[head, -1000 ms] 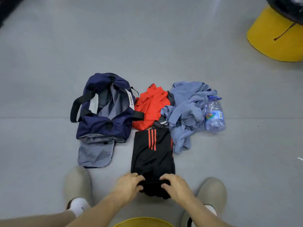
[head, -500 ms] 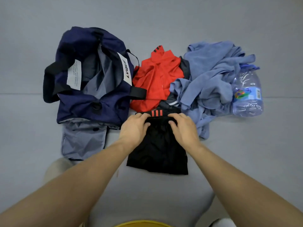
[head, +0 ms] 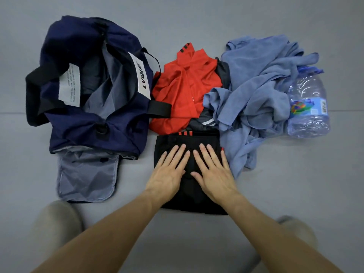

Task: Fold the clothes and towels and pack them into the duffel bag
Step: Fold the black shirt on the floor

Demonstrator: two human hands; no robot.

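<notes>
Both hands lie flat, palms down, fingers spread, on a folded pair of black shorts (head: 194, 201) on the grey floor (head: 197, 20). The left hand (head: 167, 174) presses the left half, the right hand (head: 213, 174) the right half; thumbs nearly meet in the middle. Neither hand grips anything, they only press. Red stripes show at the far edge of the shorts and a small red bit beside the right little finger.

The navy duffel bag (head: 94, 107) sits to the left of the shorts, unzipped and gaping, grey lining visible, a white label inside and a white tag reading "LVQUE" on the strap side. Its grey end flap (head: 86, 180) lies open on the floor toward the person.

Just beyond the shorts lies a crumpled red shirt (head: 187, 91), touching the bag's black strap. A dark garment (head: 204, 120) with pale stripes peeks out between the red shirt and the blue towel (head: 260, 91), which lies in a loose heap to the right, its lower edge touching the right side of the shorts. A clear plastic water bottle (head: 308, 107) lies on its side against the towel's right edge.

Two blurred beige shoes sit at the bottom, left shoe (head: 57, 221), right shoe (head: 295, 227).
</notes>
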